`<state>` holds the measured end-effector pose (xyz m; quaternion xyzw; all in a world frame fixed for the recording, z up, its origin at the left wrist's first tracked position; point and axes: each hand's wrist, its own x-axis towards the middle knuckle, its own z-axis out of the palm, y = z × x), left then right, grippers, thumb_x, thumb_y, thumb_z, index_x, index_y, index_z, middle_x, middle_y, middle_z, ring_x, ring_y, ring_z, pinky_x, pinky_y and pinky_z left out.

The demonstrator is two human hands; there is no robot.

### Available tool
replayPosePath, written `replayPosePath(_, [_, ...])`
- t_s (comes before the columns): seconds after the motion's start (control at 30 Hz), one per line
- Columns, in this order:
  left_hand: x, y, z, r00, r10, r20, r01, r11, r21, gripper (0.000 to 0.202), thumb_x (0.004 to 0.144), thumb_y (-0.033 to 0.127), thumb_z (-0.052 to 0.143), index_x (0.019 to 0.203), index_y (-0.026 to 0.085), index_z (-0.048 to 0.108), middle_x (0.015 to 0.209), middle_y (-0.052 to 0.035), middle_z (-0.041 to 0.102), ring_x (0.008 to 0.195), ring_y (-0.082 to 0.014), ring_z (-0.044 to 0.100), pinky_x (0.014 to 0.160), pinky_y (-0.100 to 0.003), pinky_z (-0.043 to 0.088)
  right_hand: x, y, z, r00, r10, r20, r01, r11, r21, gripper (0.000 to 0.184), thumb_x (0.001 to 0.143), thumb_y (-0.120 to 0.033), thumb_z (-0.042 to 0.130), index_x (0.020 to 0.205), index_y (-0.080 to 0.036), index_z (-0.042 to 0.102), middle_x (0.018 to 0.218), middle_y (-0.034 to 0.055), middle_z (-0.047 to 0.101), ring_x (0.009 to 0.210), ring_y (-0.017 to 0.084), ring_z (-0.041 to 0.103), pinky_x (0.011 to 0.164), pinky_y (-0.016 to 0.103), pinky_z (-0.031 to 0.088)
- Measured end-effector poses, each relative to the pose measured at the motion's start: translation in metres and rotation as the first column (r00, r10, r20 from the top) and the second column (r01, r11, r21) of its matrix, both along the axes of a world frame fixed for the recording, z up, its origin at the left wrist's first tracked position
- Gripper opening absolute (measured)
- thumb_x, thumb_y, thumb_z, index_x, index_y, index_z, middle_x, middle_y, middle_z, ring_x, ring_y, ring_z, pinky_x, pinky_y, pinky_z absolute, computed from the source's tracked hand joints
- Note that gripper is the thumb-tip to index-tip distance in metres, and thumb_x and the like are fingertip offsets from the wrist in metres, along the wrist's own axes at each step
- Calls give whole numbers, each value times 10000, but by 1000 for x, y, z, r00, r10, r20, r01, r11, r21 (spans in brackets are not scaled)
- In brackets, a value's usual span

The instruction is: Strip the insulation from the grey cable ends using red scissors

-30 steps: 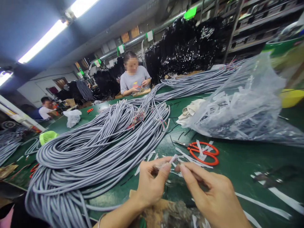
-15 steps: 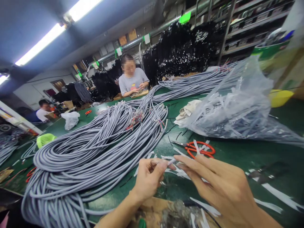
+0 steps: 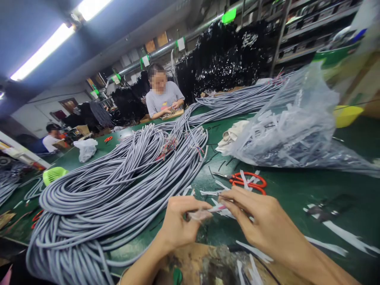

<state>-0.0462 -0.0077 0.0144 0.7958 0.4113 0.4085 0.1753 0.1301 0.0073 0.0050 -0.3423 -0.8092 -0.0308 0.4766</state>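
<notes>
My left hand (image 3: pixel 182 219) is closed, with thumb and fingers pinching a grey cable end (image 3: pixel 214 209). A pinkish inner wire or tip shows where the cable end points right. My right hand (image 3: pixel 261 217) is also closed, its thumb and fingertips pinched on that tip. Just beyond the fingers lie red-handled scissors (image 3: pixel 248 181) among white strips. Below the hands is a worn brown board (image 3: pixel 192 255) with grimy residue on it. A large bundle of grey cables (image 3: pixel 118 190) is coiled to the left, some with coloured wires bared at their ends.
A clear plastic bag (image 3: pixel 285 138) of pale scraps sits at right, beside a crumpled cloth (image 3: pixel 231 136). Dark-handled cutters (image 3: pixel 322 211) lie on the green table (image 3: pixel 285 190). Across the table a co-worker (image 3: pixel 164 97) handles something on a board. A green basket (image 3: pixel 54 175) stands at left.
My right fingers have closed from a loose, extended pose onto the cable tip. My left hand has turned slightly, and the pinkish tip now shows. The view has shifted a little.
</notes>
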Motion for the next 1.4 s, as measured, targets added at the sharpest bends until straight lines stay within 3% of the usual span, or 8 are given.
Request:
replayPosePath(0.17, [8,2,-6,972,222,79,-221,975,-18,205,801,193,535,765,126,725,604,-53,676,479,-118,532,472,-206,381,-1,-3,0,992,93,-80,-104,984,-142,193,872,-151,412,787,-202,577,660,3,667,566,112,630,515,182,462])
replayPosePath(0.4, [0,2,-7,990,-118,-77,111,989,-95,197,773,189,539,683,123,701,490,-18,567,426,-97,441,438,-199,313,2,0,-2,999,-20,-25,17,993,-118,204,860,-141,392,757,-189,562,635,9,652,533,125,619,493,210,440])
replayPosePath(0.6, [2,7,-3,942,226,250,-156,950,-270,296,789,309,537,578,122,623,467,15,484,437,-85,376,441,-195,303,2,-10,10,982,157,-103,-174,965,-198,194,846,-155,425,724,-203,569,636,1,658,561,113,623,525,185,455])
replayPosePath(0.8, [4,1,-7,987,-153,37,157,942,-295,248,735,210,559,499,135,582,466,26,427,455,-75,341,458,-205,258,7,2,1,985,-43,-169,-10,954,-298,175,819,-204,434,712,-196,573,649,20,674,564,144,636,518,220,463])
replayPosePath(0.9, [0,-1,-5,955,20,297,107,909,-404,249,706,304,578,529,129,587,436,43,374,421,-64,278,418,-203,216,5,8,-1,991,-67,-116,7,892,-451,202,792,-242,430,656,-200,573,615,27,665,548,169,626,495,246,453])
replayPosePath(1.07, [-7,10,-3,664,266,699,263,791,-552,317,633,319,627,878,119,617,440,64,445,355,-27,209,376,-172,145,3,4,6,957,142,-252,-278,692,-666,257,779,-365,469,649,-190,605,632,34,649,559,152,600,495,221,467])
replayPosePath(1.2, [-7,12,-4,638,189,747,419,729,-542,526,609,342,702,1059,112,555,480,37,536,352,-21,262,375,-162,166,3,4,3,920,-49,-388,-229,737,-636,353,764,-469,489,823,-164,656,474,-28,477,395,102,409,365,209,349])
replayPosePath(1.4, [-3,5,-6,717,87,691,449,701,-554,599,649,422,723,1125,103,545,561,8,583,397,-37,368,412,-171,291,-10,2,-6,958,140,-251,-262,784,-563,291,793,-396,520,887,-158,660,432,-69,376,380,89,327,357,210,298])
